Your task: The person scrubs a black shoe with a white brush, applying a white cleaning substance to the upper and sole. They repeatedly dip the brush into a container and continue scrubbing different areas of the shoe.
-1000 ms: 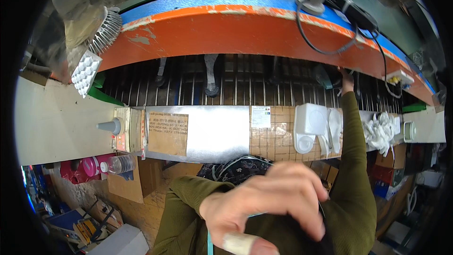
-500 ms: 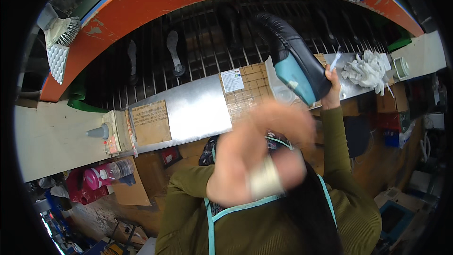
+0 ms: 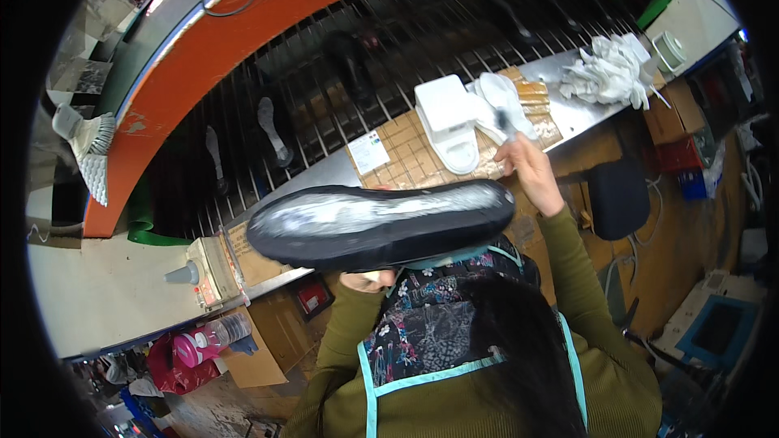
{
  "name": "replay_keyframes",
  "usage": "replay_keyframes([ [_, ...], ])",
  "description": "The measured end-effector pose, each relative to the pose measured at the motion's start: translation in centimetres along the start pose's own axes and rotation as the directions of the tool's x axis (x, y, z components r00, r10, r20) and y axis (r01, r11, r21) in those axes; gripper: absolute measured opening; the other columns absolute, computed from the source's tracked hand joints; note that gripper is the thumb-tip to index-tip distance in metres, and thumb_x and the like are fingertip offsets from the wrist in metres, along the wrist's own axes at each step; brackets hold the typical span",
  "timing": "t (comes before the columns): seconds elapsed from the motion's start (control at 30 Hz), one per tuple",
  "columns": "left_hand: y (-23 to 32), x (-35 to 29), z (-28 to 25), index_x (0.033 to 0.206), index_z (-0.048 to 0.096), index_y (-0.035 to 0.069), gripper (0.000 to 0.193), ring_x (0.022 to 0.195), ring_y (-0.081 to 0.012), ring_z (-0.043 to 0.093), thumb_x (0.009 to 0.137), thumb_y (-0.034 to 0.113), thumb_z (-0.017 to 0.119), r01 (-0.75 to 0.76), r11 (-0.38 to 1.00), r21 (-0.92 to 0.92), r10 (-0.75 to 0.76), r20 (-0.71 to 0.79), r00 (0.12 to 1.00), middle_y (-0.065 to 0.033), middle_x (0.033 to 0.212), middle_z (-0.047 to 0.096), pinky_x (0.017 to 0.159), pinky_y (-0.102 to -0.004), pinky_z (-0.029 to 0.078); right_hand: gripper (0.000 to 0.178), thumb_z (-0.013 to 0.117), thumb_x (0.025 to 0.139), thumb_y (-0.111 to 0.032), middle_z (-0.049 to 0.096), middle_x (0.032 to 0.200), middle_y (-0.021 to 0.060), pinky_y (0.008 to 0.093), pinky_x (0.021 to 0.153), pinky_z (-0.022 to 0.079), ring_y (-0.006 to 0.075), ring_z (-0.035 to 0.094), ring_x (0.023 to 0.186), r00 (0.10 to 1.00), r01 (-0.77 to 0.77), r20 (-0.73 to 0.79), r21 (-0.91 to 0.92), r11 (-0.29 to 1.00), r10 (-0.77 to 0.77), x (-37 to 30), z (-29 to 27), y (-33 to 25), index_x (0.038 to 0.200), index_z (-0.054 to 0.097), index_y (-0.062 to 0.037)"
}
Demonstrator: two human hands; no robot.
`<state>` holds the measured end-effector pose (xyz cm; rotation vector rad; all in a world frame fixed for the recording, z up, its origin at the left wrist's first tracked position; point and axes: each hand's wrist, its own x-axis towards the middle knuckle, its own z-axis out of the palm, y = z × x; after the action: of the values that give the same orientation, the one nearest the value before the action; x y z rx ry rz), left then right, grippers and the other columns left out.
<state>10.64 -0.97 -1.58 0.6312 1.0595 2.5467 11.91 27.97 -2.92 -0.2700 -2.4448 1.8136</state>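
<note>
My left hand (image 3: 369, 280) grips a black shoe (image 3: 381, 223) from below. The shoe lies level with its sole up, and a whitish smear runs along the sole. Beyond the shoe's right end, my right hand (image 3: 527, 170) pinches a small brush (image 3: 505, 120). The brush tip is beside a white container (image 3: 446, 122) and a white sole piece (image 3: 503, 97), which sit on a brown tiled pad (image 3: 406, 150) on the metal bench. My green sleeves, patterned apron and dark hair fill the lower picture.
A dark barred conveyor (image 3: 324, 97) with shoe soles on it curves behind the bench under an orange rim (image 3: 243, 24). White rags (image 3: 608, 73) and a tape roll (image 3: 669, 50) lie at the right. A hand brush (image 3: 89, 146) sits far left, a pink bottle (image 3: 199, 349) below.
The black shoe has turned from tilted upright at the right to level with its sole up in the middle. My right hand has gone to the brush by the white container.
</note>
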Motion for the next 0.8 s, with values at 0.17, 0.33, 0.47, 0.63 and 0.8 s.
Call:
replay_keyframes([
  [0.17,4.0,0.6,1.0,0.15,0.022,0.013,0.123,0.138,-0.0359,0.032,0.055,0.053,0.089,-0.374,0.908,0.189,0.407,-0.188,0.894,-0.0117,0.157,0.019,0.113,-0.0588,0.03,0.012,0.061,0.092,-0.028,0.058,0.077,0.0064,0.0417,0.077,0.03,0.0257,0.059,0.075,0.956,-0.028,-0.246,-0.621,0.783,-0.161,-0.6,0.9,6.7,0.089,0.064,-0.0165],
  [0.33,9.1,2.4,-1.0,0.147,0.032,0.007,0.114,0.141,-0.038,0.026,0.055,0.04,0.09,-0.234,0.86,-0.453,0.392,0.296,0.871,-0.0183,0.154,0.026,0.113,-0.0648,0.024,0.006,0.069,0.084,-0.022,0.06,0.078,0.0048,0.0412,0.077,0.031,0.0233,0.058,0.076,0.916,0.051,-0.219,-0.767,0.639,-0.337,1.4,1.9,9.9,0.087,0.068,-0.0177],
  [0.47,11.4,2.9,-2.2,0.144,0.036,0.002,0.107,0.141,-0.0394,0.027,0.058,0.036,0.09,-0.386,0.828,-0.406,0.465,0.114,0.878,-0.0204,0.151,0.032,0.114,-0.0648,0.02,0.005,0.069,0.081,-0.021,0.059,0.078,0.0047,0.0436,0.077,0.033,0.0248,0.058,0.078,0.907,0.096,-0.162,-0.819,0.566,-0.388,3.0,3.1,10.7,0.084,0.07,-0.017],
  [0.63,12.4,3.2,-1.5,0.141,0.04,0.001,0.102,0.138,-0.0389,0.033,0.06,0.04,0.088,-0.535,0.841,0.088,0.539,-0.041,0.841,-0.0208,0.148,0.037,0.114,-0.0644,0.023,0.007,0.068,0.082,-0.022,0.061,0.077,0.0061,0.0446,0.076,0.033,0.0257,0.059,0.077,0.891,0.141,-0.087,-0.88,0.453,-0.445,3.4,3.4,10.8,0.082,0.07,-0.0151],
  [0.8,11.8,2.6,-3.1,0.139,0.045,0.001,0.095,0.134,-0.0371,0.041,0.064,0.043,0.086,-0.55,0.706,0.445,0.643,-0.079,0.762,-0.0178,0.144,0.044,0.113,-0.0611,0.029,0.017,0.063,0.086,-0.026,0.064,0.074,0.0123,0.047,0.073,0.039,0.0311,0.062,0.069,0.971,-0.057,-0.203,-0.716,0.696,-0.129,2.9,2.7,11.9,0.08,0.071,-0.012],
])
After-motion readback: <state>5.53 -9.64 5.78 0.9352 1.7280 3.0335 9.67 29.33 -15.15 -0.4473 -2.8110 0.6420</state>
